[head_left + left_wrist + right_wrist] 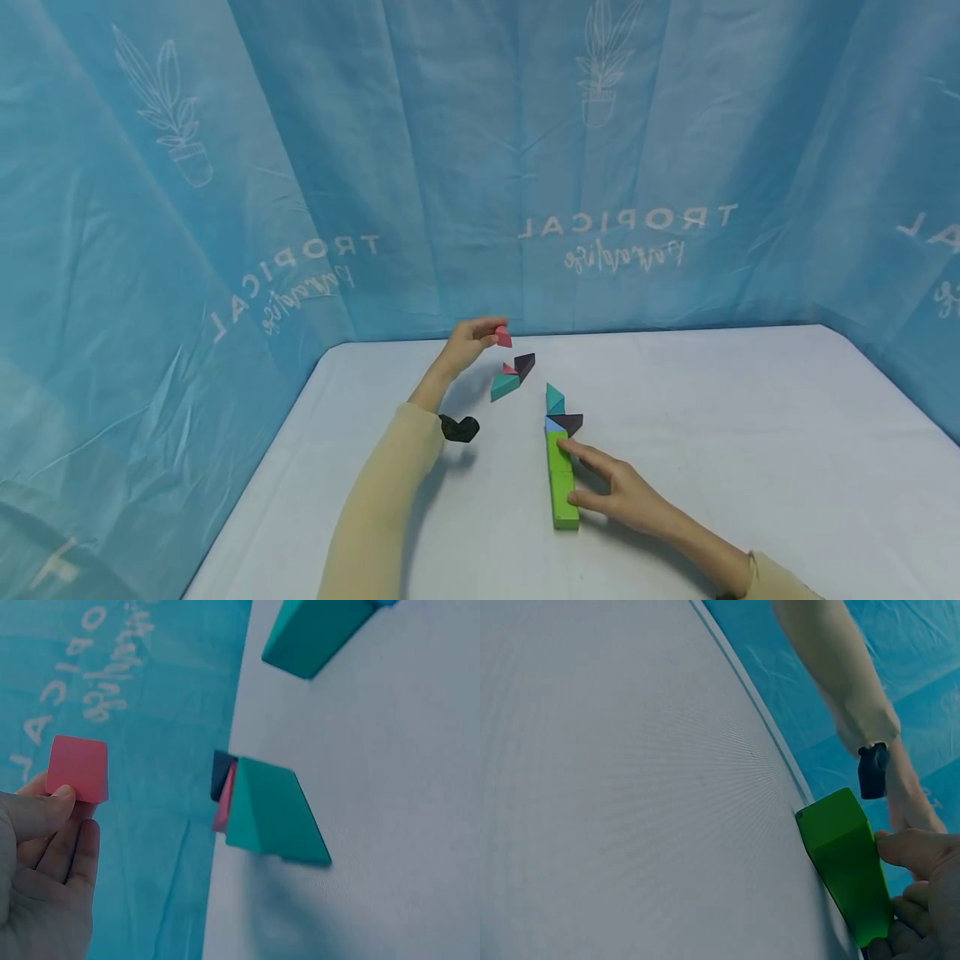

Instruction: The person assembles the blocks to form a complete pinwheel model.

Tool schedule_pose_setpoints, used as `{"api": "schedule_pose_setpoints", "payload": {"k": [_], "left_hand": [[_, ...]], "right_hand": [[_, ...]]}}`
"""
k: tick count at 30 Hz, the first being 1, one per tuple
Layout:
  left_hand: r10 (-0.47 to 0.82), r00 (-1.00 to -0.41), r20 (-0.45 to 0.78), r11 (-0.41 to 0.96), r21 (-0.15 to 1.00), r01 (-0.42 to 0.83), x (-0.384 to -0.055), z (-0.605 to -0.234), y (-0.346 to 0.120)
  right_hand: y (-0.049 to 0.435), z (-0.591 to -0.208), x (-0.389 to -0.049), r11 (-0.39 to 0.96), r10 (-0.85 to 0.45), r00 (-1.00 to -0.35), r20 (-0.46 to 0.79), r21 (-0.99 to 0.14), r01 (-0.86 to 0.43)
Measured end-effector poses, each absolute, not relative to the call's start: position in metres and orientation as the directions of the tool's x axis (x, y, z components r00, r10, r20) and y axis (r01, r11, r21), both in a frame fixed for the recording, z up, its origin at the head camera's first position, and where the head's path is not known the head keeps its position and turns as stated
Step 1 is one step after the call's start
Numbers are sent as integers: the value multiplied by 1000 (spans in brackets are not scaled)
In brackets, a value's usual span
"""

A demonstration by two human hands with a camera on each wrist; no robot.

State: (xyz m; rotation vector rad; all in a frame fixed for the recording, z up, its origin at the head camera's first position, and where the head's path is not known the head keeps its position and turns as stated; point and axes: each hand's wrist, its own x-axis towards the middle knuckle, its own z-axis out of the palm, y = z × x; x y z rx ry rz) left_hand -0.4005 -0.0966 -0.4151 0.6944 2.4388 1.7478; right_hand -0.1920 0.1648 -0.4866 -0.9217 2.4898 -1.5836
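Note:
My left hand (467,340) is raised over the far part of the table and pinches a small pink block (78,769) between thumb and fingers. Just below it in the head view stands a small group: a teal block (505,385), a pink piece (509,368) and a dark block (525,365). My right hand (618,492) reaches in from the right, its thumb and a fingertip spread along the side of a row of green blocks (562,492). At the row's far end are a light blue piece (552,425), a dark triangular block (572,423) and teal pieces (555,400).
The blocks rest on a white table (712,417) whose far edge meets a blue curtain (480,167) with white lettering and plant drawings. A black wrist-worn device (460,429) juts out from the left sleeve (382,500) above the table.

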Motion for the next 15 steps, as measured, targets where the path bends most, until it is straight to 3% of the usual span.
{"api": "schedule_pose_setpoints", "payload": {"k": [15], "left_hand": [[531,-789,310,163,876,454,-362,-394,-72]], "right_hand": [[165,-483,-192,303,-504,-830,237,-852,-428]]}}
